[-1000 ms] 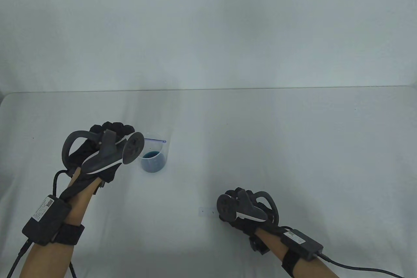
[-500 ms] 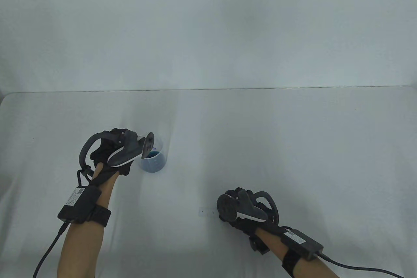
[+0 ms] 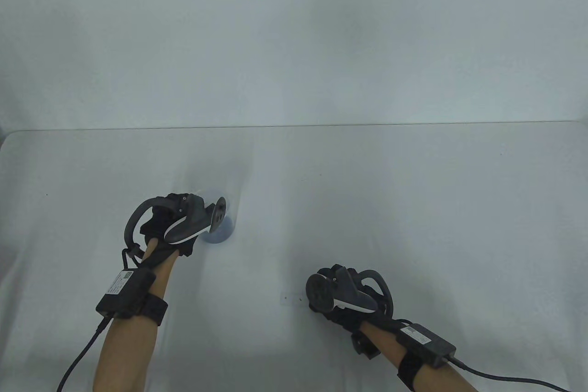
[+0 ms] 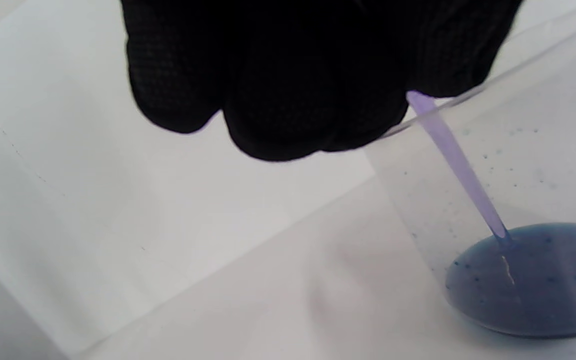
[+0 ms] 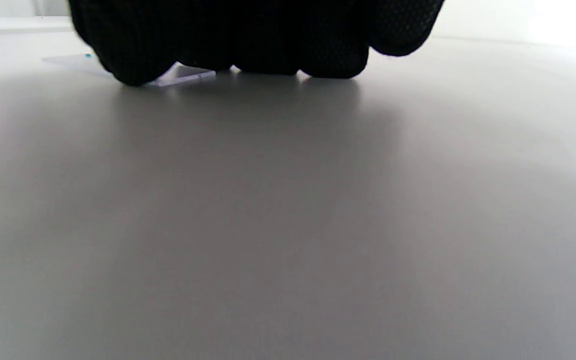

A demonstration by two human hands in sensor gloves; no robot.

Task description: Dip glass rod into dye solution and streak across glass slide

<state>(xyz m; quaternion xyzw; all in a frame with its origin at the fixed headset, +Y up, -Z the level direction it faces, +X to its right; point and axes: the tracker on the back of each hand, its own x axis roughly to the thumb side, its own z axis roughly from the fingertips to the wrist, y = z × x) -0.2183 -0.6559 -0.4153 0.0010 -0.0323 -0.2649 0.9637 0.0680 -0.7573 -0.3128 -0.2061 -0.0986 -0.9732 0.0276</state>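
Observation:
A clear beaker (image 3: 221,231) with blue dye (image 4: 533,280) at its bottom stands left of the table's middle. My left hand (image 3: 161,224) is just left of it and grips a pale violet glass rod (image 4: 455,162). The rod slants down into the beaker (image 4: 493,150) with its tip in the dye. A clear glass slide (image 3: 290,298) lies flat near the front middle. My right hand (image 3: 342,300) rests on the slide's right end; in the right wrist view the fingers (image 5: 247,35) press down on the slide (image 5: 180,75).
The table (image 3: 413,208) has a white cover, with its far edge against a pale wall. Cables run from both wrist units off the bottom edge.
My left hand has moved right and down to the beaker and turned, bringing the rod from level above the rim down into the dye. The right hand has not moved.

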